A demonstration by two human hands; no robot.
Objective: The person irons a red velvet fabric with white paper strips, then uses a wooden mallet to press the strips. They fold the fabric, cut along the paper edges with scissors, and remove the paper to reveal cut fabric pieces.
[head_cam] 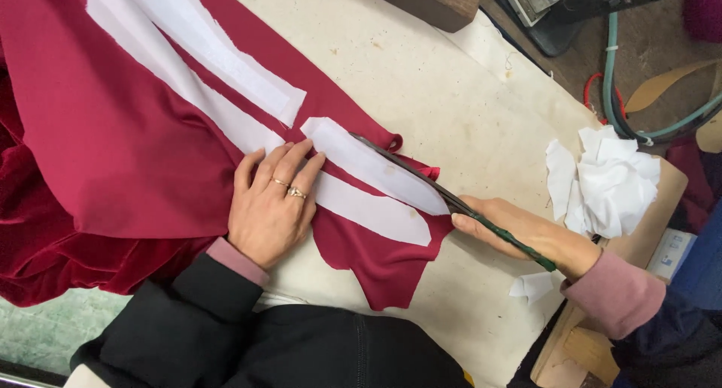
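Cutting red fabric [135, 125] along a white pattern strip [376, 166].
The left hand [271, 207], fingers spread, is pinning cloth flat; the right hand [526, 234], clamped on scissors [444, 196], should be tracking the strip's edge closely.

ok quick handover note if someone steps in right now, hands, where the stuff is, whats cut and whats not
Left hand: flat on the red cloth, fingertips on a white strip, pinning it down.
Right hand: shut on the scissors, blades along the edge of the upper short strip.
Done: cloth edge below the strips is already cut ragged; white scraps piled to the right.
Left: the cut at the blades is unfinished; two long strips farther up lie uncut on the cloth.
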